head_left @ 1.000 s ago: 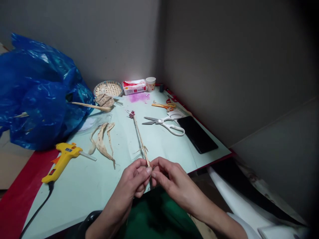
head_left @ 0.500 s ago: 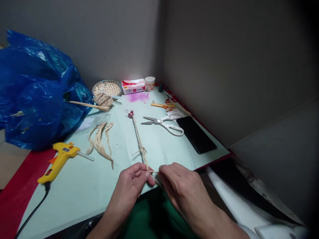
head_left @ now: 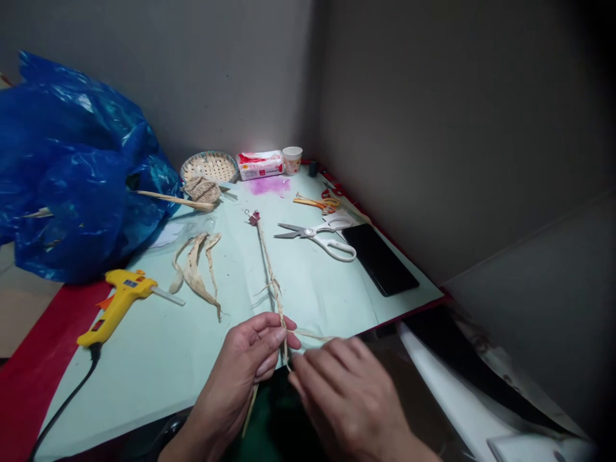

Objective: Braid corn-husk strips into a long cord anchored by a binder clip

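Observation:
A thin braided cord [head_left: 268, 260] runs toward me from a dark red binder clip [head_left: 254, 218] on the pale green table cover. My left hand [head_left: 257, 353] pinches the cord's near end between thumb and fingers. Loose strands spread from there: one lies out to the right, another hangs below my left hand. Just right of it, my right hand [head_left: 344, 385] is closed, slightly blurred, with its fingertips at a strand near the table's front edge. Short strand ends stick out partway along the cord.
Left are a yellow glue gun [head_left: 118, 301], dried husk strips [head_left: 195, 273] and a blue plastic bag [head_left: 86, 173]. White scissors [head_left: 315, 234] lie open beside a black phone [head_left: 380, 258]. Behind stand a woven basket [head_left: 210, 167], tissue pack [head_left: 260, 165] and paper cup [head_left: 292, 160].
My right hand has moved down and toward me, from one strand to another. The strand it held now lies loose to the right, and another strand hangs below my left hand.

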### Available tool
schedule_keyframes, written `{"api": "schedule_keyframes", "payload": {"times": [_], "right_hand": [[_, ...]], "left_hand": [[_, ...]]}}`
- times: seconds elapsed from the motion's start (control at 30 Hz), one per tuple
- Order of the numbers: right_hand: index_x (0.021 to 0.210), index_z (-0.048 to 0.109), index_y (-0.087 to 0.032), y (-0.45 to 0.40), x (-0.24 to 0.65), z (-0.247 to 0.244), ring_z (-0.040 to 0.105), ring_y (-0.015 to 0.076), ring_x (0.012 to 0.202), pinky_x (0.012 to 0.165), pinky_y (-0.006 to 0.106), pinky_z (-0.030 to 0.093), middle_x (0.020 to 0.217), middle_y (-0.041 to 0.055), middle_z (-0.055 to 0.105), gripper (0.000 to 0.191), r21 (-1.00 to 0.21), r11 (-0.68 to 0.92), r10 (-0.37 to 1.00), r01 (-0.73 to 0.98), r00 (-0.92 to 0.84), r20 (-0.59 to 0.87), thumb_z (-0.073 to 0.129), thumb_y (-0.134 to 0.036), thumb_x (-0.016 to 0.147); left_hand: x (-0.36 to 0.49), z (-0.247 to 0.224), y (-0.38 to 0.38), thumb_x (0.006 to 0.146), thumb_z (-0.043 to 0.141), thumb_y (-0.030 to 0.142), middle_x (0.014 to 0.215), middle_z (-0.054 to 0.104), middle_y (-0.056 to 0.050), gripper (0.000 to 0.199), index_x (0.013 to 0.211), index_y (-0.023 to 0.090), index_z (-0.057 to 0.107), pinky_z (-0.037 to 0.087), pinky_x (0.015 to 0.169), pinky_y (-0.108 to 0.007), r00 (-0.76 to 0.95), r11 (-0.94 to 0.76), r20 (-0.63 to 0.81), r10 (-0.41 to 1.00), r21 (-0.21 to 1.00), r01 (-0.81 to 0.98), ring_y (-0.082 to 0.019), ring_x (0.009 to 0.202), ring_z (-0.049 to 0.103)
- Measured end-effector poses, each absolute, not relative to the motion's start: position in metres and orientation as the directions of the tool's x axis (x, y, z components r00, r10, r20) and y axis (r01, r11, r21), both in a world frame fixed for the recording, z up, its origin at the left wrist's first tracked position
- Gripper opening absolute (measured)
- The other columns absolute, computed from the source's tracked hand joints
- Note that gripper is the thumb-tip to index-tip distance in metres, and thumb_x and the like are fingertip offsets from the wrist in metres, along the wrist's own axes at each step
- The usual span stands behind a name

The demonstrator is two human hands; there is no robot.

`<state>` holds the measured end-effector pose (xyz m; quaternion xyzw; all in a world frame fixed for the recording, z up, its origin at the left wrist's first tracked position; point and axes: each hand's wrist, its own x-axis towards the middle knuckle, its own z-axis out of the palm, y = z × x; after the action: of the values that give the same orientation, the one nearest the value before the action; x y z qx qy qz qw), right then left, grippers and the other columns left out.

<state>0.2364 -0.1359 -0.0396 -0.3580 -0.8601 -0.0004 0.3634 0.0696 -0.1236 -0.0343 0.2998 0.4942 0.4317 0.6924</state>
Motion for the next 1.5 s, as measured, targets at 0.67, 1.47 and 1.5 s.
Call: {"api": "schedule_keyframes", "payload": {"times": [0.67, 1.47, 1.5], "right_hand": [[0.092, 0.061, -0.018, -0.101, 0.217, -0.041, 0.044, 0.0108, 0.058, 0.053, 0.023, 0.032, 0.064, -0.0038, 0.053, 0.021, -0.948, 0.037, 0.859, 0.315, -0.495, -0.131, 0.046, -0.032, 0.096], [0.082, 0.065, -0.014, -0.100, 0.222, -0.044, 0.050, 0.0108, 0.063, 0.064, 0.024, 0.038, 0.070, 0.0009, 0.059, 0.026, -0.955, -0.279, 0.831, -0.097, -0.523, -0.190, 0.055, -0.037, 0.092], [0.082, 0.065, -0.014, -0.100, 0.222, -0.044, 0.052, 0.0116, 0.065, 0.066, 0.024, 0.039, 0.070, 0.0011, 0.060, 0.026, -0.957, -0.270, 0.832, -0.103, -0.526, -0.178, 0.054, -0.036, 0.092]], "left_hand": [[0.070, -0.035, -0.145, 0.092, 0.049, 0.034, 0.091, 0.069, -0.001, 0.018, 0.107, 0.026, 0.043, 0.044, 0.077, -0.029, -0.006, 0.265, -0.268, 0.963, 0.950, 0.168, -0.018, 0.083, 0.063], [0.068, -0.027, -0.155, 0.091, 0.051, 0.038, 0.068, 0.062, 0.002, 0.027, 0.111, 0.020, 0.053, 0.043, 0.045, -0.022, -0.113, 0.235, -0.212, 0.971, 0.935, 0.267, -0.009, 0.043, 0.052], [0.068, -0.026, -0.148, 0.090, 0.052, 0.040, 0.067, 0.061, 0.003, 0.030, 0.112, 0.019, 0.050, 0.040, 0.040, -0.020, -0.003, 0.317, -0.319, 0.948, 0.939, 0.134, -0.007, 0.039, 0.049]]}}
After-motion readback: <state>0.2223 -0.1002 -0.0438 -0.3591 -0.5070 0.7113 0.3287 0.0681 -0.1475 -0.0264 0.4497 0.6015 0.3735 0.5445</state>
